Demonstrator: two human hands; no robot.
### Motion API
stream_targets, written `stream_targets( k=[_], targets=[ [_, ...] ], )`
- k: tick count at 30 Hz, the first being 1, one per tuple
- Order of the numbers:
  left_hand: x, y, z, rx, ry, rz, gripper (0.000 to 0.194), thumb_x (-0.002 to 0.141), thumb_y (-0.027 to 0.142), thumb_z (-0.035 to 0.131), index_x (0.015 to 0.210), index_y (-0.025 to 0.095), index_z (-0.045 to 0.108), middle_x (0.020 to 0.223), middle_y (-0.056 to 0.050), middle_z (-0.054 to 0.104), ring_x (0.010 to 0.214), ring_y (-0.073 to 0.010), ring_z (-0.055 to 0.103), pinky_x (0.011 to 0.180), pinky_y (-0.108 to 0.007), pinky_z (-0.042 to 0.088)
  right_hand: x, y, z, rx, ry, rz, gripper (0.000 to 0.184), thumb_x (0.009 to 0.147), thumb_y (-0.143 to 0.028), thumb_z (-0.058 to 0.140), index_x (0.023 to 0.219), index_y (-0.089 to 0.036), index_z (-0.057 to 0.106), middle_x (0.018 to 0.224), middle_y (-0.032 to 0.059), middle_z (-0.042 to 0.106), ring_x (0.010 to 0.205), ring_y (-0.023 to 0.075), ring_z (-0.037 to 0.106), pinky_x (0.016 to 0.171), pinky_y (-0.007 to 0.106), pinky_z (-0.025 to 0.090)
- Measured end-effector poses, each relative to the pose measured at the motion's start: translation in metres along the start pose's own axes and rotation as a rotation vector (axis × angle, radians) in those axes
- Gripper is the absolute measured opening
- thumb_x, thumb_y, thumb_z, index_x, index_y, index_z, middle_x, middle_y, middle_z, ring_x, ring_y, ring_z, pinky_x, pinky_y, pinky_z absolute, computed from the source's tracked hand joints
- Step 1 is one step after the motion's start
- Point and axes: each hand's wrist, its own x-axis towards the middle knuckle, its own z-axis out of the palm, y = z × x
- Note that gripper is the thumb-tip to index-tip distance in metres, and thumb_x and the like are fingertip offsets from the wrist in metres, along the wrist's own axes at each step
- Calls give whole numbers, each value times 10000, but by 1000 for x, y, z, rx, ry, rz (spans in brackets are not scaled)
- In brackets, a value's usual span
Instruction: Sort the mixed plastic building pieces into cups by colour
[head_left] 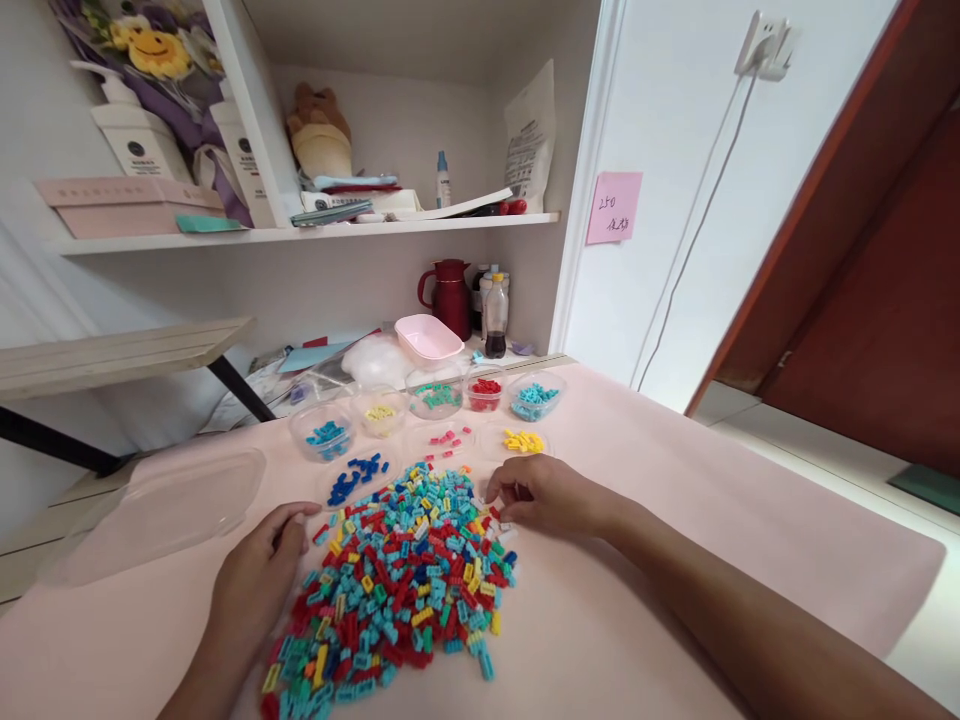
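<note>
A white wall (675,200) is standing behind the pink-covered surface (750,520), and a socket (765,48) is sitting high on it. White shelves (360,236) are filling the left side; a dark red door (877,260) is closing the right.

Forearms (697,590) cropped, brick pile (405,580) cropped, right fingers (501,484), hold unclear

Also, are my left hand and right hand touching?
Apart: the head view shows part of the brick pile between the left hand and the right hand.
</note>
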Motion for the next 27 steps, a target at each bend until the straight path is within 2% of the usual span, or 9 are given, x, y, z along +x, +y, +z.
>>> stream_targets(
  k=[5,8,12,16,20,27],
  targets=[
    [-1,1,-1,34,-11,-8,356,818,431,386,999,275,649,688,38,647,628,-168,617,562,-234,427,-2,-2,1,-52,4,-29,237,727,-179,598,920,-259,710,781,-1,667,704,137,555,628,234,372],
    [-1,2,-1,35,-21,-4,352,822,426,385,1006,268,641,686,35,649,628,-171,624,564,-237,430,-2,-4,-1,-43,-13,-13,281,738,-214,601,996,-264,703,774,4,663,696,143,556,624,239,375],
    [-1,3,-1,32,-30,-13,352,829,439,380,1006,269,632,696,32,645,644,-173,619,581,-243,429,-3,-6,-2,-58,-12,-32,270,732,-245,623,990,-253,705,787,14,667,702,150,560,624,243,376],
    [-1,3,0,42,-53,-53,345,837,440,371,1033,296,616,721,45,636,621,-163,596,573,-246,414,-3,-5,0,-28,-1,-38,183,717,-205,615,870,-241,708,858,14,692,738,149,581,626,235,380],
    [-3,2,0,33,-49,-46,345,844,450,359,1008,297,623,735,42,632,677,-167,607,599,-245,418,-2,-4,3,1,12,-36,140,690,-145,585,758,-224,678,830,-9,697,739,139,581,621,223,379],
    [-4,4,0,42,-52,-50,347,844,447,361,1010,297,627,738,39,647,676,-169,613,593,-246,424,-3,-5,0,54,12,13,167,716,-182,593,844,-223,692,787,0,684,680,133,573,585,222,384]
  ],
)
